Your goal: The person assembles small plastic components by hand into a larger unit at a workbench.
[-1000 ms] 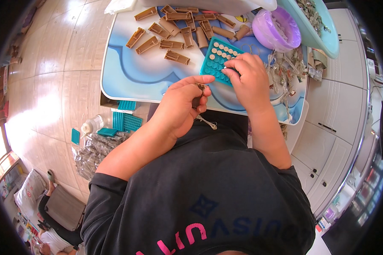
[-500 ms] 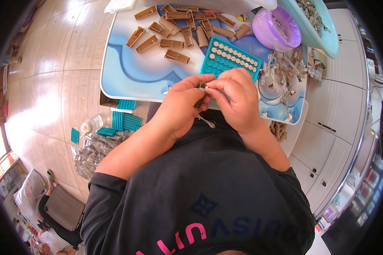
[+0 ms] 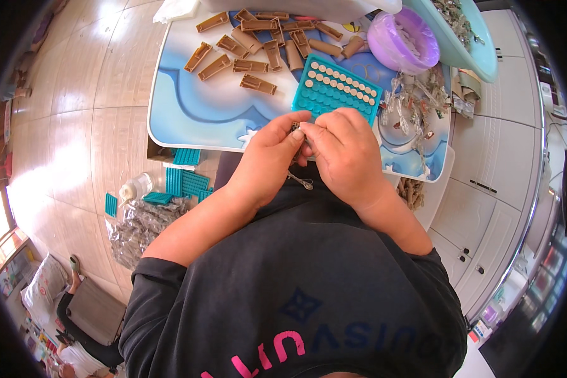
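Both hands [image 3: 309, 148] pinch a small part [image 3: 294, 128] at the table's near edge [image 3: 195, 143].

- Bright daylight floods in from the left, leaving a white glare patch on the floor tiles [image 3: 75, 157]
- The blue table [image 3: 195, 113] is evenly lit, with soft shadows
- Strong fisheye bending and a black rim at the edges
- The centre is sharp, the far corners blur

Two hands [image 3: 309, 151] meet at the centre. At twelve o'clock lies one teal tray [image 3: 337, 88]; at eleven, roughly fifteen brown clips [image 3: 258, 84] — at one o'clock, one purple bowl [image 3: 402, 39].
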Demonstrator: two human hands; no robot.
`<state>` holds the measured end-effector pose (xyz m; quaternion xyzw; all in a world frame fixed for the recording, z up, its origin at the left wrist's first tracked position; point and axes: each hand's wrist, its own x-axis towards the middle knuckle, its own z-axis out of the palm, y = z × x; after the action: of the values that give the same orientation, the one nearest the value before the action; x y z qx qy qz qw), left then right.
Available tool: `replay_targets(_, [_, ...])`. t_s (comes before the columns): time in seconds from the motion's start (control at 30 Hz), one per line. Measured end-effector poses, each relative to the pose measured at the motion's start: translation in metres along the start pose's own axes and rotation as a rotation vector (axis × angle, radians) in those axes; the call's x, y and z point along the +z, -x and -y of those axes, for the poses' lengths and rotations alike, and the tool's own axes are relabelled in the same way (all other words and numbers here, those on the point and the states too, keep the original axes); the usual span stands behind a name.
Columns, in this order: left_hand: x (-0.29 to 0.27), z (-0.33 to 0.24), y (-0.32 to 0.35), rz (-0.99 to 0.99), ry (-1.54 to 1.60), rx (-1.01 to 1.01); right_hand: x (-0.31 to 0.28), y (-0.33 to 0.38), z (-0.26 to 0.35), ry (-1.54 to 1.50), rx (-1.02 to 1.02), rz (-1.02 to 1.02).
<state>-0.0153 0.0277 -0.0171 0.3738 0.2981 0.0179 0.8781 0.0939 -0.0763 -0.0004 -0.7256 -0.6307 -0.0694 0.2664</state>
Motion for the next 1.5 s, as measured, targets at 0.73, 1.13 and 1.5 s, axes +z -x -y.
replay_targets(0.73, [-0.014, -0.019, 0.007, -0.057, 0.199, 0.076, 0.012, -0.048, -0.026, -0.437, 0.335, -0.171])
replay_targets(1.13, [-0.015, -0.024, 0.004, -0.096, 0.331, 0.072, 0.034, -0.091, -0.055, 0.09, -0.112, 0.057])
replay_targets(1.5, [0.002, -0.007, 0.0, -0.064, 0.183, -0.006, -0.041, -0.035, 0.006, 0.026, -0.006, 0.354])
